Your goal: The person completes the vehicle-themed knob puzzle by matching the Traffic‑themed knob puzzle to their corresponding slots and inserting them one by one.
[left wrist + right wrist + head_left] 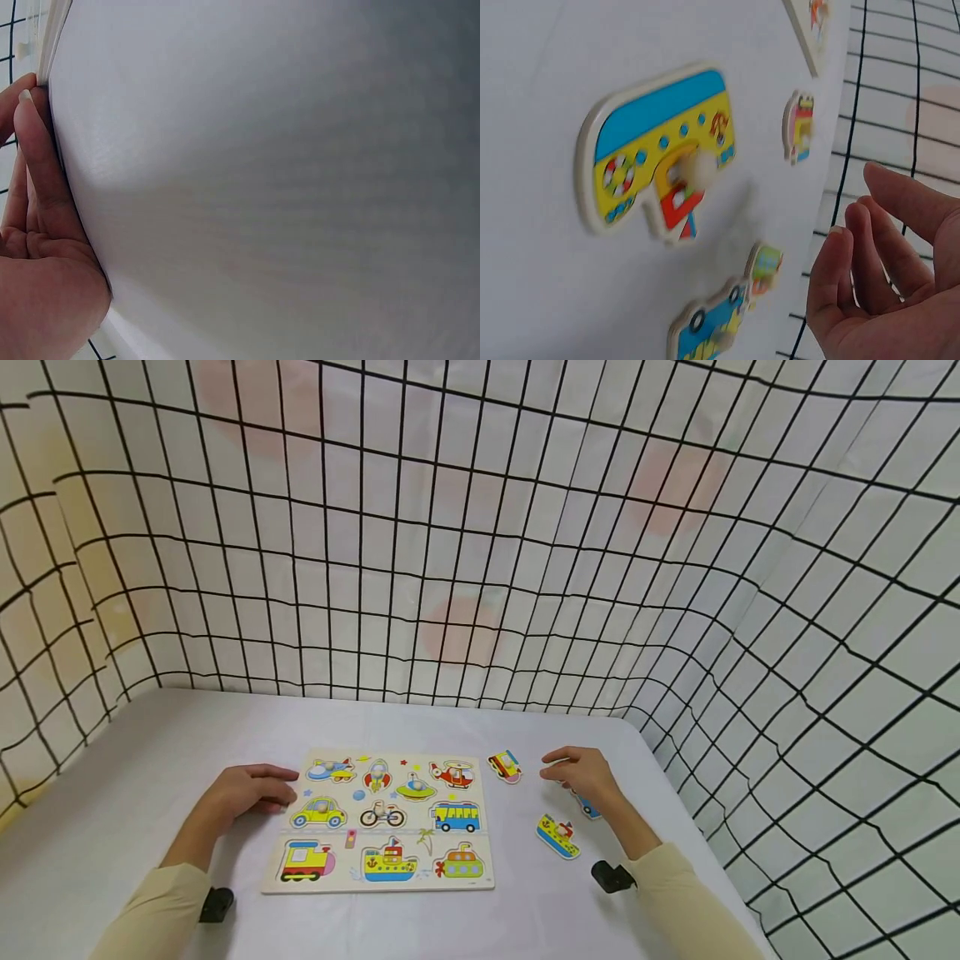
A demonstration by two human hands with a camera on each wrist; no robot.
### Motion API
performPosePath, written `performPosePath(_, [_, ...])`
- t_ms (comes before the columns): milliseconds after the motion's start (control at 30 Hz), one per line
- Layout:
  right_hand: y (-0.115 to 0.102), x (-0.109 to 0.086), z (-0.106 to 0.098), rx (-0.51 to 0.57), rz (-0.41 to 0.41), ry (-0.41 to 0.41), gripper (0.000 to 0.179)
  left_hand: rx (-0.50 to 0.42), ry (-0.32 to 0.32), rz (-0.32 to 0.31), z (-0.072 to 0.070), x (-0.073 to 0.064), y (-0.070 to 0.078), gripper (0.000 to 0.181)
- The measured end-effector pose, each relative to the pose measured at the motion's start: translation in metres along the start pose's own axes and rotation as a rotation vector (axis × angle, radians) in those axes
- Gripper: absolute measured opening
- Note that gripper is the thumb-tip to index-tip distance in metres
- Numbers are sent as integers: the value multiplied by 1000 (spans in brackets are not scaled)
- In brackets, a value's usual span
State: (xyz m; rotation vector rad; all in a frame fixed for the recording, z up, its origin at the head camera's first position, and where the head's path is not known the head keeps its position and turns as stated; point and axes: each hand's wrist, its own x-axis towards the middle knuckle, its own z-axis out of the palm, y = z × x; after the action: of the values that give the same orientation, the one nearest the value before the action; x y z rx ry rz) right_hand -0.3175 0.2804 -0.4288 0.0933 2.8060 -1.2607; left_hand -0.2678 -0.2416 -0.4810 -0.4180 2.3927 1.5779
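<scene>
Puzzle board: the vehicle board (347, 839) lies flat on the left half of the table, its picture side up, with plane, rocket, UFO and helicopter in the far row and train, ship and submarine pictures in the near one.
Left hand: my left hand (243, 789) is at the board's left edge, fingers loosely extended and together, fingertips against that edge; I pinch nothing with it.
Right hand: my right hand (588, 774) hovers right of the board, thumb apart from the bent fingers, nothing between them.
Bus piece: the blue bus (697, 339) lies below my right hand, partly hidden from the head view.
Green piece: a small green piece (766, 262) lies just beside the bus; I cannot tell its picture.
Ship piece: the yellow-and-blue ship (557, 837) with a wooden knob lies nearer me, left of the bus.
Train piece: the train (504, 766) lies just beyond the board's far right part, left of my right fingertips.
Table: a white cloth (375, 931) covers it.
Surround: black grid netting (402, 527) stands along the far side, left and right.
Sleeves: beige sleeves (153, 910) cover my forearms.
</scene>
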Motion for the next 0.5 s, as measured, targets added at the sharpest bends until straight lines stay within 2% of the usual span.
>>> performPosePath(233, [23, 1, -18, 4, 88, 65, 34, -5, 3, -4, 0, -1, 1, 57])
performPosePath(500, [51, 0, -30, 17, 127, 96, 33, -6, 3, -7, 0, -1, 1, 58])
